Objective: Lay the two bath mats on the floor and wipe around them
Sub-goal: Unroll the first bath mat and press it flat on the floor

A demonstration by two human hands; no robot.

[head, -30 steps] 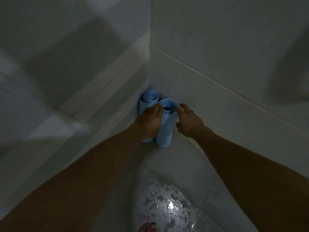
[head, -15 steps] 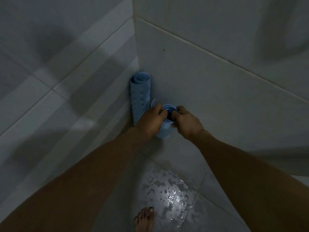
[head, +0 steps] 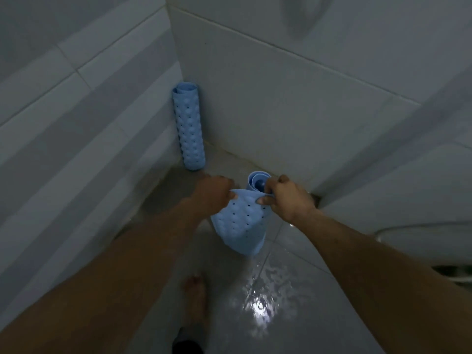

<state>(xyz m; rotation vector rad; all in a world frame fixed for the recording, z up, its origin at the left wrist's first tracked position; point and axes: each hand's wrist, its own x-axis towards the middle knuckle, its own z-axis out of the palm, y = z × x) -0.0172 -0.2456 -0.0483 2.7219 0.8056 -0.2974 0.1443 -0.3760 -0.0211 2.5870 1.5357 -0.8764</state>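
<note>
Two light blue bath mats with bumps and small holes are in view. One rolled mat (head: 189, 129) stands upright in the corner of the tiled walls, untouched. The second mat (head: 241, 221) is partly unrolled and hangs down towards the floor, its rolled part still behind the top edge. My left hand (head: 213, 192) grips the mat's top edge at the left. My right hand (head: 287, 198) pinches the same edge at the right.
Grey floor tiles (head: 293, 290) are wet, with a bright glare spot below the mat. My bare foot (head: 195, 300) stands on the floor near the bottom middle. A white curved fixture (head: 421, 236) sits at the right edge. Tiled walls close in left and behind.
I have pulled the second mat away from the corner and towards me. It has begun to unroll and now hangs from both hands. The other roll stays in the corner.
</note>
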